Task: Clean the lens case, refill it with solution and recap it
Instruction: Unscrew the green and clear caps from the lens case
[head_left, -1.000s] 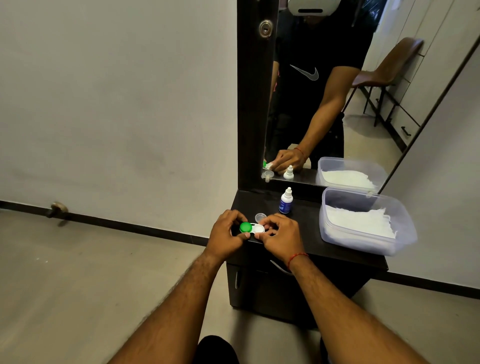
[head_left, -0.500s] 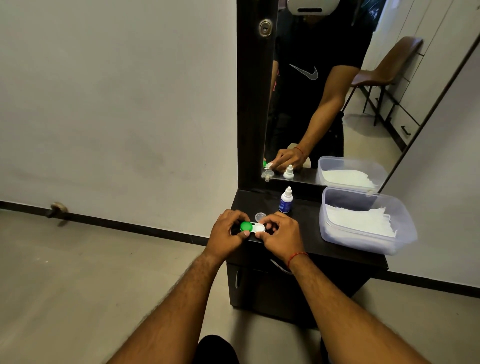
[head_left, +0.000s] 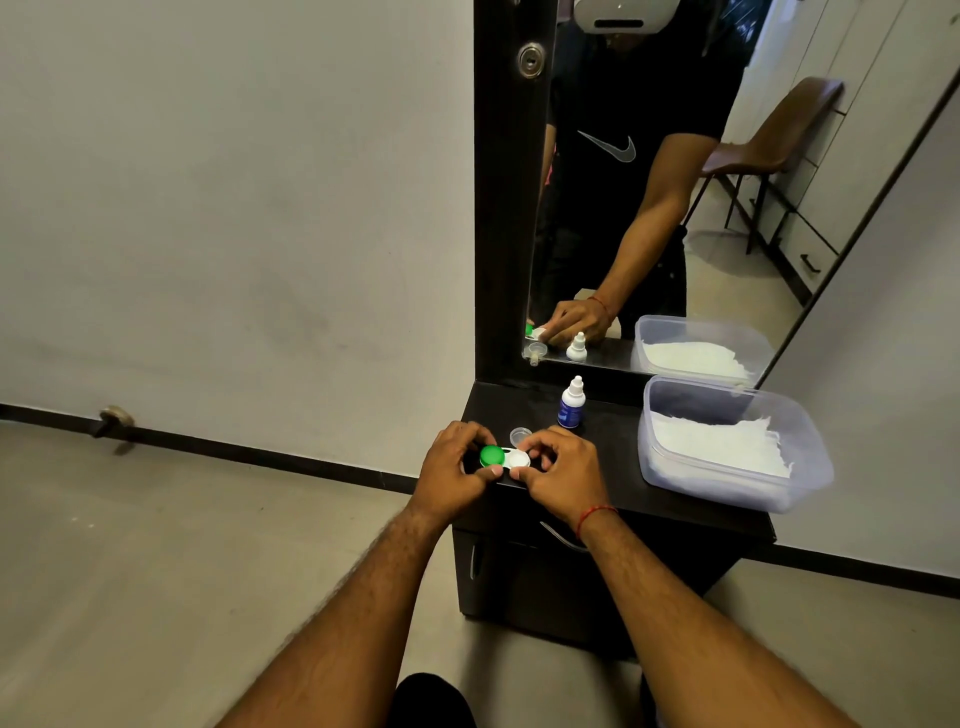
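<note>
One lens case is being held at the bench front edge, green cap left, white cap right. Left hand grip is pinching the green end; right hand grip is pinching the white end. Clear loose cap and solution bottle are standing just behind; tissue tub is sitting to the right.

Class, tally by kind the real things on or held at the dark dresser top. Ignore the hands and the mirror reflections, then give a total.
Lens case: 1
Solution bottle: 1
Small clear cap: 1
Plastic tub holding white tissues: 1
Total: 4
</note>
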